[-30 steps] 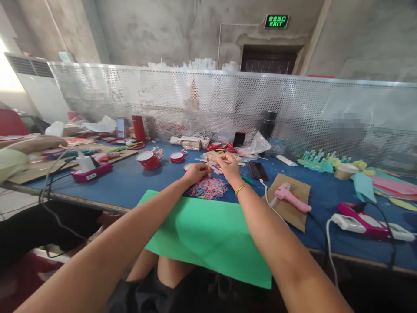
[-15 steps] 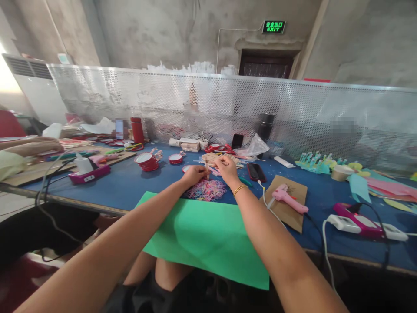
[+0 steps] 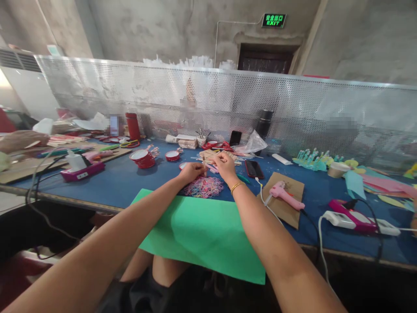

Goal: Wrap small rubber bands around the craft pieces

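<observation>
My left hand (image 3: pixel 192 172) is closed, its fingertips pinching a narrow wooden stick (image 3: pixel 205 168) that stands roughly upright. To the right of the stick is my right hand (image 3: pixel 225 165), thumb and fingers pressed together; whatever it pinches is too small to make out. A tangled pile of thin, colourful bands (image 3: pixel 206 188) lies on the table just below both hands. In front of it, a green sheet (image 3: pixel 195 230) hangs over the table's front edge and my lap, under my forearms. Pale wooden sticks (image 3: pixel 208 154) lie behind my hands.
Right of my hands are a phone (image 3: pixel 253 169) and a pink glue gun (image 3: pixel 286 196) on cardboard. Red-rimmed round pieces (image 3: pixel 143 160) stand left. Power strips (image 3: pixel 355 216) with cables lie on both sides. A co-worker's hand (image 3: pixel 24 141) is at far left.
The view has shifted slightly. My hands stay close together around the stick, almost in the same place. The co-worker's hand at far left has moved.
</observation>
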Action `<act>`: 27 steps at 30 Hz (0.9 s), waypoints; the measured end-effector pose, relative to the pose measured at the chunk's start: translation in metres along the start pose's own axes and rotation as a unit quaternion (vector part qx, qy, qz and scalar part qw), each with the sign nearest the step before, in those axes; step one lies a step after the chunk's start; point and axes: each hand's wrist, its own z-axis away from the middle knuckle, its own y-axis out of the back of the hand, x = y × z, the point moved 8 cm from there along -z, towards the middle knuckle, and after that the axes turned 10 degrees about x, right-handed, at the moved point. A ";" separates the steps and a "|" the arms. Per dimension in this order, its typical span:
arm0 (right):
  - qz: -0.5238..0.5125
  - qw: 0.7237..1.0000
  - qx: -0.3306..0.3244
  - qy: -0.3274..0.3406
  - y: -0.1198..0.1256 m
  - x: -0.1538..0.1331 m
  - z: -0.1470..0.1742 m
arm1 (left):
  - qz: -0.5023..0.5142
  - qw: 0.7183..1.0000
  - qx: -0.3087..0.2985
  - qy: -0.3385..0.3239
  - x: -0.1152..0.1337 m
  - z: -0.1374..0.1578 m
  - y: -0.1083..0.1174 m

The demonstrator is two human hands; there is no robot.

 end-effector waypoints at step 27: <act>-0.002 1.000 0.005 -0.014 0.000 -0.003 0.003 | -0.008 1.000 0.003 -0.003 -0.003 0.000 0.001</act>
